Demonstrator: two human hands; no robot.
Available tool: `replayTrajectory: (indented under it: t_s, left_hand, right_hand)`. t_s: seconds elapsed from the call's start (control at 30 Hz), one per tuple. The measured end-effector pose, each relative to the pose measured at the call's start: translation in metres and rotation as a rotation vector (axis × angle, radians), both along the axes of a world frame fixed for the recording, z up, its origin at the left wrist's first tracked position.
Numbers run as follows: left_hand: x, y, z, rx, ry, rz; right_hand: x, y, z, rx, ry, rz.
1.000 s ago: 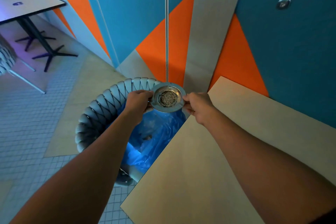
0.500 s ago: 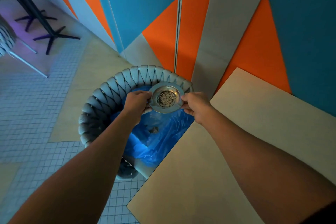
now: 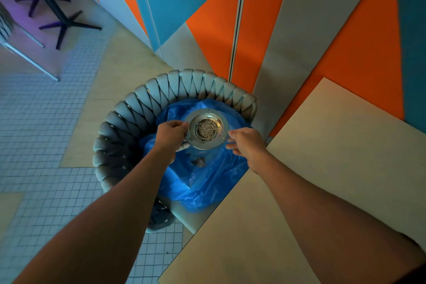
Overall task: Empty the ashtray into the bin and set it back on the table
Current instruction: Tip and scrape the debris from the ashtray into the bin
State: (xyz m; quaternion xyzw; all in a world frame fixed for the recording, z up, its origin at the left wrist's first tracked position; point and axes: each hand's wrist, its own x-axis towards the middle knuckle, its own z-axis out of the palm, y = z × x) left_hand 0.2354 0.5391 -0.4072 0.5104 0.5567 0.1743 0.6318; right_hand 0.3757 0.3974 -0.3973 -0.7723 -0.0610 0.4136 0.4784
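A round metal ashtray point(image 3: 206, 128) with grey ash in its bowl is held level over the open mouth of the bin. The bin point(image 3: 147, 101) is a grey woven basket with a blue plastic liner point(image 3: 207, 182), and a small scrap lies at its bottom. My left hand point(image 3: 171, 135) grips the ashtray's left rim. My right hand point(image 3: 245, 144) pinches the right rim with thumb and fingertips, its fingers loosely spread. The beige table top point(image 3: 322, 180) lies to the right, its corner reaching over the bin's near right side.
The bin stands against a blue, orange and grey panelled wall point(image 3: 207, 18). Pale small-tiled floor point(image 3: 46, 134) spreads to the left. At far top left stand a dark table base point(image 3: 62, 21) and a metal chair leg point(image 3: 30, 62).
Both hands have carried the ashtray from the bin's far right rim out over the middle of the blue liner. My view has tipped downward. The right fingers have loosened on the rim.
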Motion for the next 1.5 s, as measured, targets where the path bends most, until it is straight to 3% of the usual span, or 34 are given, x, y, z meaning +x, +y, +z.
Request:
replayTrajectory:
  t_s: [0.4,0.53,0.8,1.13,1.5]
  left_hand:
    - [-0.013,0.015,-0.072,-0.015,0.053,0.034]
    - [-0.020,0.016,-0.093,-0.015,0.076,0.030]
    - [-0.019,0.026,-0.117,0.061,0.139,0.019]
    - [-0.011,0.035,-0.116,0.407,0.280,-0.022]
    - [-0.013,0.034,-0.122,0.493,0.280,-0.060]
  right_hand:
    - [-0.011,-0.042,-0.077,-0.279,-0.801,0.696]
    - [-0.018,-0.049,-0.090,-0.332,-1.057,0.750]
    - [-0.020,-0.048,-0.095,-0.284,-1.119,0.669]
    - [-0.021,-0.049,-0.099,-0.255,-1.138,0.612]
    - [-0.022,-0.049,-0.096,-0.231,-1.140,0.588]
